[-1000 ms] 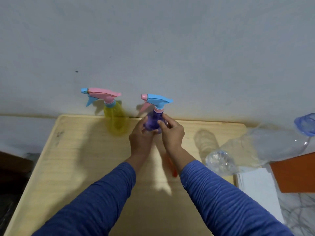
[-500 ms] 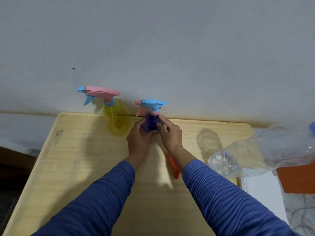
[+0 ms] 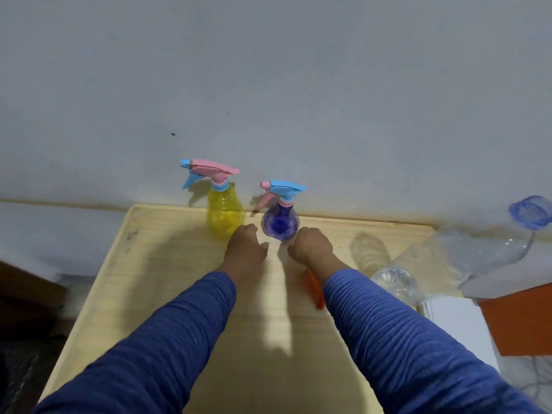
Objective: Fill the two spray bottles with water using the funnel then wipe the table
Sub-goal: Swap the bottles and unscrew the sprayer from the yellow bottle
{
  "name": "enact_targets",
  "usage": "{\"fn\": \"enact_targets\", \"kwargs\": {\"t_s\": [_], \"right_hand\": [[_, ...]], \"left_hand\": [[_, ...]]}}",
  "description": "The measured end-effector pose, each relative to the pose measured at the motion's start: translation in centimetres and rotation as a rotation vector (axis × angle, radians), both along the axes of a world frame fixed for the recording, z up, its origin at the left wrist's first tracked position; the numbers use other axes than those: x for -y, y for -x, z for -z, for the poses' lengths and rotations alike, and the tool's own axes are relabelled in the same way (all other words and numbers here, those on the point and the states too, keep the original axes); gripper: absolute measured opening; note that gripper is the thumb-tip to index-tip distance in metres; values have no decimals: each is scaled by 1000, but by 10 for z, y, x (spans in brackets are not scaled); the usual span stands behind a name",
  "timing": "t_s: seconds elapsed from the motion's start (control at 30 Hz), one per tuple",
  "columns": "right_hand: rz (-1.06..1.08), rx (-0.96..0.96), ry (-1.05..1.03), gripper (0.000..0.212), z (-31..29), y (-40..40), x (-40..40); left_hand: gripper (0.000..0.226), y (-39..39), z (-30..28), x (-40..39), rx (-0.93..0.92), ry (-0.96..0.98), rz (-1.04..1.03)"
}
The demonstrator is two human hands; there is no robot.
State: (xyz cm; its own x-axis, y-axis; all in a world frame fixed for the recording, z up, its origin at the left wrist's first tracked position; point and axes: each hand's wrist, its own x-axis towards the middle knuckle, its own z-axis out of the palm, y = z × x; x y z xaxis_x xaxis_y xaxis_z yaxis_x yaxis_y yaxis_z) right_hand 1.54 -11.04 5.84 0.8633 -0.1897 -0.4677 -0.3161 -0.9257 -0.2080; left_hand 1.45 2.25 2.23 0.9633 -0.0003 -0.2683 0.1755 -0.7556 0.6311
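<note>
Two spray bottles stand upright at the far edge of the pale wooden worktop [image 3: 167, 264], close to the grey wall [image 3: 268, 85]. The yellow spray bottle [image 3: 223, 215] is on the left, with a pink trigger head and blue nozzle pointing left. The purple spray bottle [image 3: 280, 222] stands just to its right, apart from it, with a blue trigger head and a pink trigger, also pointing left.

Both hands sit on the near side of the purple bottle, one on each flank. The left hand [image 3: 245, 249] has its fingers loosely curled and holds nothing; its knuckles lie just before the gap between the two bottles. The right hand [image 3: 312, 248] is likewise loosely curled and grips nothing, its fingers just short of the purple bottle's base; whether they touch it cannot be told. Both arms wear blue ribbed sleeves.

An orange funnel [image 3: 316, 289] lies on the worktop, mostly hidden beneath the right forearm. At the worktop's right edge a large clear plastic water bottle [image 3: 478, 252] lies on its side, its blue cap end toward the far right. An orange box [image 3: 519, 321] sits below it, off the worktop
</note>
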Motion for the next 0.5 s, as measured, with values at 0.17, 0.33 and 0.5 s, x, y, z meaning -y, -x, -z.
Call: {"fn": "enact_targets", "kwargs": {"t_s": [0.17,0.33,0.5], "right_hand": [[-36,-110,43,32,-14,-4,-34],[-94,55,-58,39,-17,-2,-73],[-70,273,-351,64,-16,-6,-98]], "left_hand": [[41,4,-10,-31,46,-89,0],[37,7,-16,-67,136,-164,-92],[53,-3,-19,-92,231,-98,-135]]}}
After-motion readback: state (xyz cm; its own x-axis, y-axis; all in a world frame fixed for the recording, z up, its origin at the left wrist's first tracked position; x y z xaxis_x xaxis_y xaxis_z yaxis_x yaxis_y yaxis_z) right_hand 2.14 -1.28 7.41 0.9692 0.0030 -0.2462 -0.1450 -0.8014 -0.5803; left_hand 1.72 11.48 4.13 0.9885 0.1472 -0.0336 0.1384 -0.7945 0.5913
